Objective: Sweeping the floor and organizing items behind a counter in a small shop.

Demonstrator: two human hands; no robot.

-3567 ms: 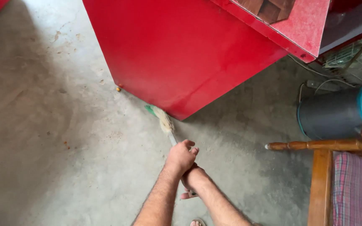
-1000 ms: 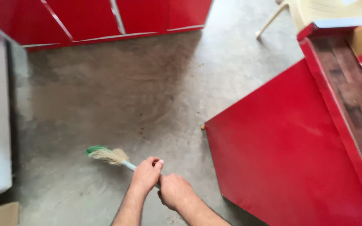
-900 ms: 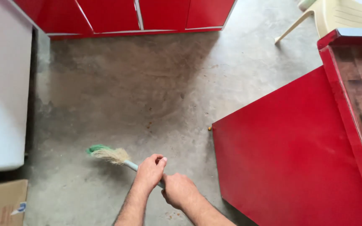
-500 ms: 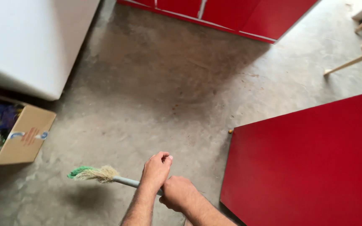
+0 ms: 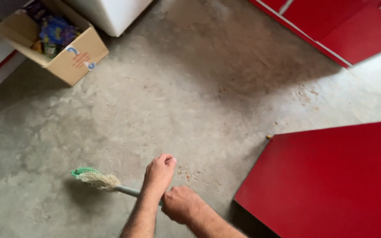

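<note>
A short broom (image 5: 94,177) with pale straw bristles and a green tip lies low over the grey concrete floor (image 5: 190,88), its head pointing left. Its grey handle (image 5: 126,190) runs right into my hands. My left hand (image 5: 158,174) is closed around the handle nearest the bristles. My right hand (image 5: 179,205) grips the handle just behind it, touching the left wrist. The rest of the handle is hidden under my hands and forearms.
A large red cabinet panel (image 5: 331,176) stands close on the right. More red cabinets (image 5: 345,26) line the far right. An open cardboard box (image 5: 73,57) of colourful packets sits at the far left, beside a white appliance (image 5: 111,13).
My view has swung left across the floor. The cardboard box and white appliance have come into view, and the red panel has slid to the right. Both hands stay on the broom.
</note>
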